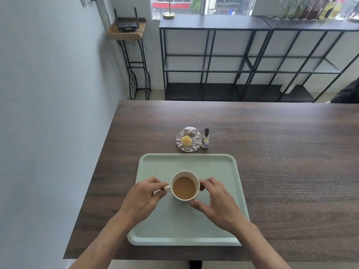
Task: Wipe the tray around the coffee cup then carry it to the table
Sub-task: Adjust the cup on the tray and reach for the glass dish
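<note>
A pale green tray (213,164) lies on the dark wooden table (281,171), near its front edge. On the tray's middle stands a white coffee cup (185,186) full of milky coffee, its handle pointing left. My left hand (142,197) pinches the handle between thumb and fingers. My right hand (217,199) cups the right side of the cup, fingers touching its wall. No cloth is in view.
Just beyond the tray stand a lidded glass dish (188,139) with something yellow inside and a small bird figurine (205,141). Black open shelving (252,61) lines the window wall behind. A wall runs along the left; a stand with a router (127,26) is in the corner.
</note>
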Demonstrator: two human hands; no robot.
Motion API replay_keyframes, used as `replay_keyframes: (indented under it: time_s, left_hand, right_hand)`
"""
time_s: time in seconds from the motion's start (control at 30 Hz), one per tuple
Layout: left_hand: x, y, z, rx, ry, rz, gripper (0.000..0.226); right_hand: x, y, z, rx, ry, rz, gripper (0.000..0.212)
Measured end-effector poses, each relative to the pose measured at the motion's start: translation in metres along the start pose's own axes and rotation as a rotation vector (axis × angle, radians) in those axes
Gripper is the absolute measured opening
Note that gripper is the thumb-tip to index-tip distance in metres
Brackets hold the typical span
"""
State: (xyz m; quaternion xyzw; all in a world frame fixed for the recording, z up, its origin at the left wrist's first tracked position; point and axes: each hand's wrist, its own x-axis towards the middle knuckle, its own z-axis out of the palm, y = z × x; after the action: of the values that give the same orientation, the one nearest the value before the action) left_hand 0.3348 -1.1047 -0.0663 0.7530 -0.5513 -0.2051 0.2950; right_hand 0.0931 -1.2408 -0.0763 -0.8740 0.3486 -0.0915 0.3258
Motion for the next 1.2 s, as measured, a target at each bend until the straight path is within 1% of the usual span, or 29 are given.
replay_keyframes:
  time_s: [0.17, 0.27, 0.33, 0.4, 0.43, 0.5, 0.57, 0.63, 0.7, 0.83, 0.93, 1.2]
  left_hand:
    - [-0.002, 0.000, 0.003, -0.019, 0.011, -0.012, 0.024]
    - [-0.007, 0.000, -0.003, -0.027, 0.027, -0.070, 0.037]
    - [-0.013, -0.006, -0.014, 0.003, 0.106, -0.139, 0.044]
    - [-0.023, -0.019, -0.025, 0.065, 0.192, -0.233, 0.047]
    - [-0.028, -0.026, -0.029, 0.095, 0.204, -0.295, 0.050]
    - [-0.037, -0.040, -0.033, 0.143, 0.165, -0.421, 0.060]
    - [-0.043, -0.047, -0.033, 0.138, 0.108, -0.498, 0.067]
    - [-0.046, -0.047, -0.031, 0.074, 0.089, -0.513, 0.065]
    - [-0.048, -0.045, -0.029, 0.037, 0.093, -0.489, 0.059]
    - [-0.052, -0.044, -0.028, 0.055, 0.089, -0.417, 0.041]
    - [-0.054, -0.046, -0.027, 0.054, 0.095, -0.400, 0.032]
    - [-0.056, -0.046, -0.025, 0.034, 0.112, -0.390, 0.030]
  right_hand:
    - [-0.003, 0.002, 0.002, 0.040, -0.009, 0.018, 0.064]
    - [-0.008, 0.007, -0.003, 0.030, -0.011, 0.034, 0.070]
    - [-0.013, 0.016, -0.013, 0.046, 0.042, 0.100, 0.066]
    - [-0.020, 0.031, -0.025, 0.046, 0.150, 0.189, 0.058]
    - [-0.023, 0.040, -0.030, 0.036, 0.206, 0.240, 0.055]
    - [-0.030, 0.056, -0.038, 0.008, 0.274, 0.353, 0.053]
    - [-0.035, 0.069, -0.042, -0.015, 0.273, 0.441, 0.053]
    - [-0.039, 0.074, -0.042, 0.008, 0.245, 0.467, 0.051]
    - [-0.042, 0.073, -0.040, 0.047, 0.227, 0.451, 0.045]
    - [-0.042, 0.072, -0.037, 0.052, 0.244, 0.431, 0.041]
    - [-0.042, 0.072, -0.038, 0.053, 0.243, 0.423, 0.039]
    - [-0.045, 0.070, -0.037, 0.053, 0.244, 0.406, 0.035]
